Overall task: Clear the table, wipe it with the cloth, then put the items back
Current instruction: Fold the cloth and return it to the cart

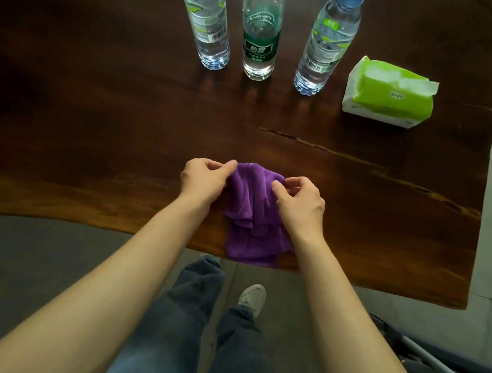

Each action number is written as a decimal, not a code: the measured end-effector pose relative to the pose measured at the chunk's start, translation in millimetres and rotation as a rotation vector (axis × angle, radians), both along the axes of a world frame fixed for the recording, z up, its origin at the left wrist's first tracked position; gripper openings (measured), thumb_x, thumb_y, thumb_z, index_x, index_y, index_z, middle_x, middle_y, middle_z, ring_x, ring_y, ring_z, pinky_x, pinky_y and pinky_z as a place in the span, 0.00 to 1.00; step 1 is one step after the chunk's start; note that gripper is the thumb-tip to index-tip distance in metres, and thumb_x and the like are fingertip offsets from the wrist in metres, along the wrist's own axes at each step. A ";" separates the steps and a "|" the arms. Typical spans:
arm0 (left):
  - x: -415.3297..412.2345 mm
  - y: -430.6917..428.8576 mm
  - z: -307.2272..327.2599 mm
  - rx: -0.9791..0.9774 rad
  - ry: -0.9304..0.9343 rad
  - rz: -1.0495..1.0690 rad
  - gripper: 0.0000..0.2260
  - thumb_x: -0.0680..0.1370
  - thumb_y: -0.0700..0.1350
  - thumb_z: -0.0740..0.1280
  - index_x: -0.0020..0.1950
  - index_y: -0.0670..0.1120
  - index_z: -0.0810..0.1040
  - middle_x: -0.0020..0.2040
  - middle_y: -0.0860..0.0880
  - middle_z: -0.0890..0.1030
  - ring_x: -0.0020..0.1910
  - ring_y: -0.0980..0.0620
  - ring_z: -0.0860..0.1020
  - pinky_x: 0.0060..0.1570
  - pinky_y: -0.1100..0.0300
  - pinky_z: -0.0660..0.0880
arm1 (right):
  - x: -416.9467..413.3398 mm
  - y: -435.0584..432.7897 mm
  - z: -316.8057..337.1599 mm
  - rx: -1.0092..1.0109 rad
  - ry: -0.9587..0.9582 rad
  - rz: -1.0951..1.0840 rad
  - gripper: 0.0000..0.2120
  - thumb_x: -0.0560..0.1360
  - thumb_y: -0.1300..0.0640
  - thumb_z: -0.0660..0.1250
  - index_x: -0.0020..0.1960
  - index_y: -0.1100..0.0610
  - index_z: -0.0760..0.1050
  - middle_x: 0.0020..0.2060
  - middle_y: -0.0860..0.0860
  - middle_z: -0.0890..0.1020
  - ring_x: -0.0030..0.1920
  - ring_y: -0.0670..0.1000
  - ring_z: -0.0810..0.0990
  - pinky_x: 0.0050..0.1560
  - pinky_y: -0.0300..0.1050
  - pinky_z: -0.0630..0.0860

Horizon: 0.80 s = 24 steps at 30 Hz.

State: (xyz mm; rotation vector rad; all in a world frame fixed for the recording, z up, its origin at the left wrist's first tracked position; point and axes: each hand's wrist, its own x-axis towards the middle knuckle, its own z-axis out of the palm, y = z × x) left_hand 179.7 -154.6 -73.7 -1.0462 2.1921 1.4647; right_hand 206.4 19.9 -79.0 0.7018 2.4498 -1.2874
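A dark wooden table (93, 105) fills the upper two-thirds of the frame, a long crack running across its right half. At lower centre, a purple cloth (250, 214) lies folded at the near edge, its lowest fold reaching right to the lip. The left hand (203, 181) pinches the cloth's upper left corner between thumb and fingers; the right hand (300, 203) pinches the upper right corner the same way, fingers closed on the fabric. The matched grip suggests the person is folding or squaring the cloth, either readying it for wiping or tidying it away.

Along the top of the frame stand three water bottles in a row, upright and apart: a left bottle (205, 17), a green-labelled bottle (261, 30) and a right bottle (329, 41). Just beside them, at upper right, sits a green tissue pack (392, 92), a tissue showing at its opening.

All four items occupy the far side, so any wiping there would first call for moving them. Whether the table has been wiped cannot be told.
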 end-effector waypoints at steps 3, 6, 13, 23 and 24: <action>-4.2 -4.0 0.7 -0.081 -0.005 -0.084 0.08 0.74 0.54 0.75 0.40 0.52 0.81 0.44 0.47 0.86 0.47 0.47 0.85 0.52 0.46 0.83 | -2.0 -2.7 -0.9 -0.014 -0.023 -0.037 0.15 0.76 0.46 0.72 0.58 0.53 0.77 0.40 0.43 0.79 0.42 0.41 0.79 0.37 0.33 0.72; -5.5 -8.9 3.7 -0.057 -0.010 -0.137 0.09 0.75 0.55 0.74 0.41 0.51 0.82 0.43 0.48 0.86 0.47 0.47 0.84 0.52 0.45 0.83 | -0.1 -4.8 0.0 -0.106 -0.084 -0.090 0.16 0.75 0.48 0.75 0.58 0.53 0.77 0.44 0.48 0.83 0.47 0.49 0.84 0.48 0.46 0.83; 2.0 -20.6 21.8 0.074 0.066 -0.271 0.08 0.78 0.52 0.71 0.42 0.50 0.80 0.39 0.50 0.84 0.42 0.49 0.83 0.46 0.50 0.83 | 8.3 -5.8 5.6 -0.516 -0.207 -0.275 0.15 0.78 0.49 0.72 0.62 0.49 0.74 0.41 0.51 0.86 0.31 0.44 0.82 0.32 0.36 0.75; -0.3 -19.8 81.0 0.396 0.293 -0.458 0.13 0.75 0.35 0.72 0.44 0.55 0.79 0.43 0.55 0.85 0.44 0.60 0.83 0.40 0.66 0.78 | 33.1 12.6 50.1 -0.822 0.022 -0.298 0.15 0.72 0.56 0.72 0.57 0.42 0.82 0.53 0.49 0.87 0.55 0.51 0.86 0.51 0.46 0.83; -0.7 -18.6 88.8 0.429 0.313 -0.475 0.13 0.74 0.35 0.71 0.46 0.56 0.80 0.45 0.55 0.86 0.46 0.59 0.84 0.40 0.65 0.78 | 36.5 15.5 56.0 -0.854 0.048 -0.332 0.13 0.73 0.56 0.72 0.56 0.45 0.83 0.53 0.51 0.87 0.55 0.53 0.86 0.50 0.46 0.82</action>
